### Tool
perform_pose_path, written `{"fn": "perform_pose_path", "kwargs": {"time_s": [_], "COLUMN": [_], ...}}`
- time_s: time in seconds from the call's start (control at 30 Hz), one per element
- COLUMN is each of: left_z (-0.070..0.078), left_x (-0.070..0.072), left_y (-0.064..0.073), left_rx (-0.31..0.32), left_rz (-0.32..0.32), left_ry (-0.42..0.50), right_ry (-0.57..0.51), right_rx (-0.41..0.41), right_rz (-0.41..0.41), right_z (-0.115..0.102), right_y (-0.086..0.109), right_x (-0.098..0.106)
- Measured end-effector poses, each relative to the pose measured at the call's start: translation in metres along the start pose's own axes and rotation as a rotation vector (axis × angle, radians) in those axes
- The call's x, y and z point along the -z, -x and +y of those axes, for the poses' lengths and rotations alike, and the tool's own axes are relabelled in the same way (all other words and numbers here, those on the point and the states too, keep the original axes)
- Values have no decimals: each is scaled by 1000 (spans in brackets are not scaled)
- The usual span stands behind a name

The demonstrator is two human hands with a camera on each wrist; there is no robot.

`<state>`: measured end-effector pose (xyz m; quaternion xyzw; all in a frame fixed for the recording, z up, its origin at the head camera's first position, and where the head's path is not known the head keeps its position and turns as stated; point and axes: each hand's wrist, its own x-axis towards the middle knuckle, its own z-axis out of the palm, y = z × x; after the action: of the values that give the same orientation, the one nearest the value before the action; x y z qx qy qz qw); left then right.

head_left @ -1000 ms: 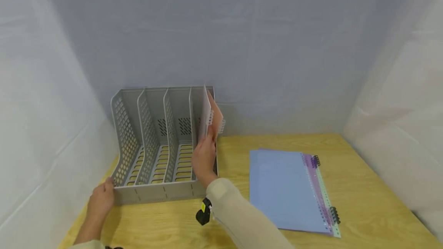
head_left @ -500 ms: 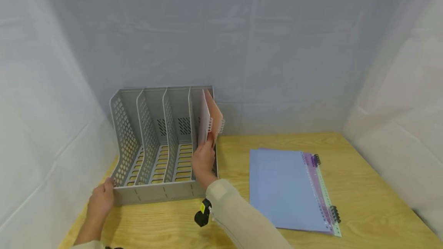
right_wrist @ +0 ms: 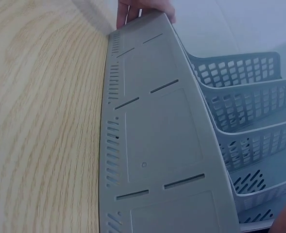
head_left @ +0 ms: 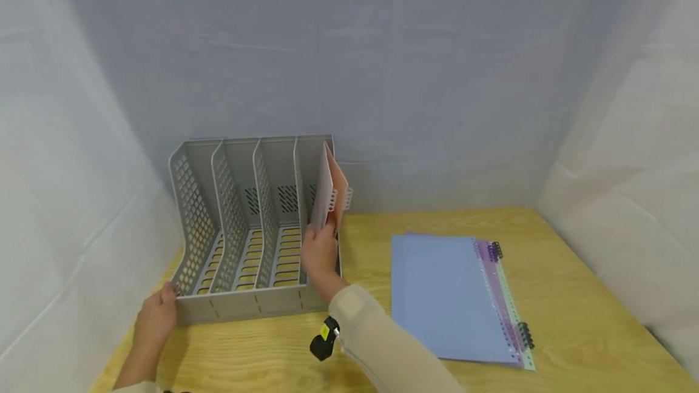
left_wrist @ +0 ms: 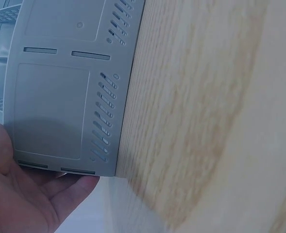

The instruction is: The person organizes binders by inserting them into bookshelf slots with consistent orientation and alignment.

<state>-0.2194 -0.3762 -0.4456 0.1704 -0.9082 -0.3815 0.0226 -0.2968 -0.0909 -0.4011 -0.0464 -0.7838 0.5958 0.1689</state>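
A grey file rack [head_left: 248, 306] with several upright dividers stands on the table. My left hand [head_left: 156, 314] grips its front left corner; in the left wrist view the fingers [left_wrist: 77, 191] of that hand reach round the rack's end, with the thumb at the top edge. My right hand [head_left: 321, 253] holds a pale pink and orange ring-bound notebook [head_left: 340, 190] by its lower near part, in the rightmost compartment. The notebook stands upright, its covers spread in a narrow V with white rings on both near edges. Its lower end is hidden behind the hand.
Right of the rack lies a stack of punched covers on the wooden table [head_left: 568, 296]: a blue cover [head_left: 445, 299] on top, purple and pale green ones beneath, with black binding rings [head_left: 525, 335] along the right edge. Pale sheeting [head_left: 437, 77] encloses the back and sides.
The notebook has sunk a little lower in the rightmost compartment, with my right hand still on it. My left hand keeps its grip on the rack's corner.
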Motion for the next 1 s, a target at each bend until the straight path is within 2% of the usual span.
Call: {"fn": "perform_pose_path", "kwargs": {"time_s": [0.23,0.53,0.83,1.0], "left_z": [-2,-1,0,1], "left_x": [0,-2,-1,-2], "left_y": [0,-2,1,3], "left_rx": [-2,-18,-21,-24], "left_rz": [14,28,48,52], "left_ry": [10,5,5,10], "right_ry": [-31,-41,-250,-238], "right_rx": [-63,-138,-133,-171], "right_rz": [-89,-250,-511,-574], "right_z": [1,6,7,4], "right_y": [4,16,25,33], "right_x": [9,34,65,79]}}
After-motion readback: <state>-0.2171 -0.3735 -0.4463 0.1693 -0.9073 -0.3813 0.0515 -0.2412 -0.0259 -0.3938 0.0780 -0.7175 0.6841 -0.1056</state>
